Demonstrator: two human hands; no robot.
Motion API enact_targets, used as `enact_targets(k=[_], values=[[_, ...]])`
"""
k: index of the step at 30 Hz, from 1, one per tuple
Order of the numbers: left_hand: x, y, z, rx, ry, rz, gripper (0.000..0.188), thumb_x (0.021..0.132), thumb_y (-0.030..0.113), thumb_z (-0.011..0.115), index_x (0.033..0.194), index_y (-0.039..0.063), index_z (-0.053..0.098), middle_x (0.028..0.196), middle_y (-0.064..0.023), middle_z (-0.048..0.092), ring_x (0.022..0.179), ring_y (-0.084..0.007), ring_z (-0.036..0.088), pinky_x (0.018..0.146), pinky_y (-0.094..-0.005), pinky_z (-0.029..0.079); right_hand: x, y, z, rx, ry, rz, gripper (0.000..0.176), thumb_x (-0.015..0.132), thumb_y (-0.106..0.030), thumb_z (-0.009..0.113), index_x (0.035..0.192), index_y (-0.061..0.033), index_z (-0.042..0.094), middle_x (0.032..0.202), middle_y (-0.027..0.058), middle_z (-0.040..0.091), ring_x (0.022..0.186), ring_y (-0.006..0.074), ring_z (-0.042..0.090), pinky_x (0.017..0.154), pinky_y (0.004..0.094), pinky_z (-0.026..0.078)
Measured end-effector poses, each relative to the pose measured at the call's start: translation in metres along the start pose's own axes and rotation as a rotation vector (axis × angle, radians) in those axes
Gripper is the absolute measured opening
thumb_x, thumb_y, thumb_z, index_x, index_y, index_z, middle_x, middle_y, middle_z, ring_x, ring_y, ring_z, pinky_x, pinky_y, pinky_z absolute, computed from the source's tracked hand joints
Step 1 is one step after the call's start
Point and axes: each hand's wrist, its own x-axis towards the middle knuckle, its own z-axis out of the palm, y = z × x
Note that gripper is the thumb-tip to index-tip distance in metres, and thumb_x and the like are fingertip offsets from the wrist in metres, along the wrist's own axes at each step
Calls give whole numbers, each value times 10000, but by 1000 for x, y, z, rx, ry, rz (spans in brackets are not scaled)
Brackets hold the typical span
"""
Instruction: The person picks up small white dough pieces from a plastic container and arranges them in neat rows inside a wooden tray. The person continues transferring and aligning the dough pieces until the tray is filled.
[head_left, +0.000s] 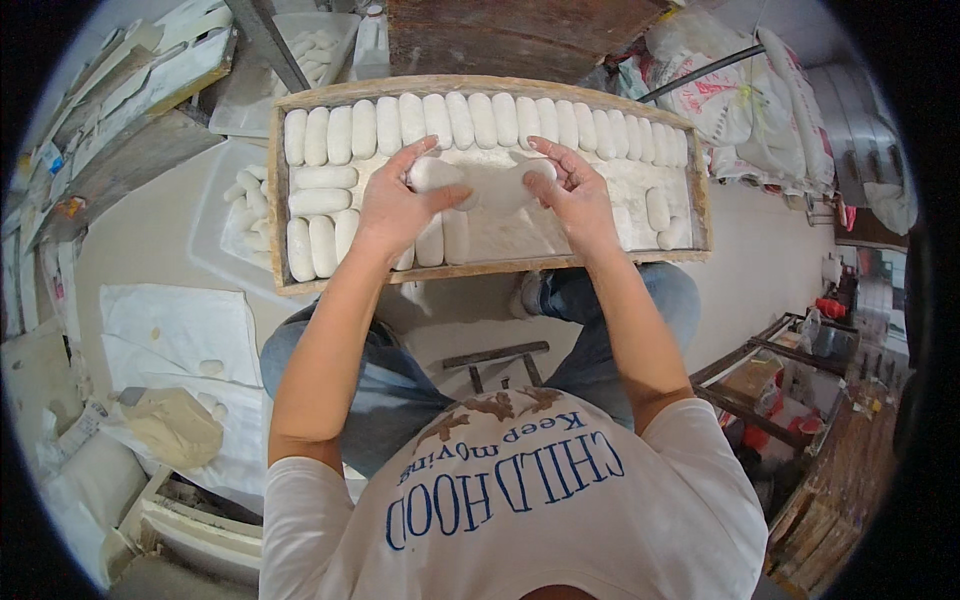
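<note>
A shallow wooden tray (491, 259) with a floured bottom lies across in front of me. White floured rolls (388, 126), oblong and dough-like, stand side by side along its far edge, with more at its left side and near edge and a few at its right end. Above the tray, my left hand (401, 199) curls its fingers and thumb around a white roll (435, 174). Facing it, my right hand (574, 187) has a smaller-looking white piece (541, 169) between thumb and fingers. The view between the hands is blurred, and the fingers partly cover both pieces.
Left of the tray, a clear plastic tub (206, 217) holds more rolls; another tub (322, 37) stands behind. White cloths (180, 330) and a paper bag (176, 427) lie at the lower left. Plastic sacks (712, 90) are at the back right, a dark metal frame (772, 337) at the right.
</note>
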Motion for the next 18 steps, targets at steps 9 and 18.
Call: enact_targets(k=[9,18], values=[[14,-17,23,-1003,86,-223,522,1033,465,406,1405,99,433,1148,-126,608,1022,-235,611,904,-368,509,-5,-8,77,-300,-86,-177,541,730,-182,853,1194,-20,625,906,44,679,798,85,615,712,237,513],[7,-4,28,-1129,121,-193,525,1036,503,359,1354,121,526,1260,-105,582,1142,-254,563,994,-398,463,4,9,89,-207,5,-257,397,865,-238,716,1189,-25,632,1079,103,662,962,157,618,857,302,500]])
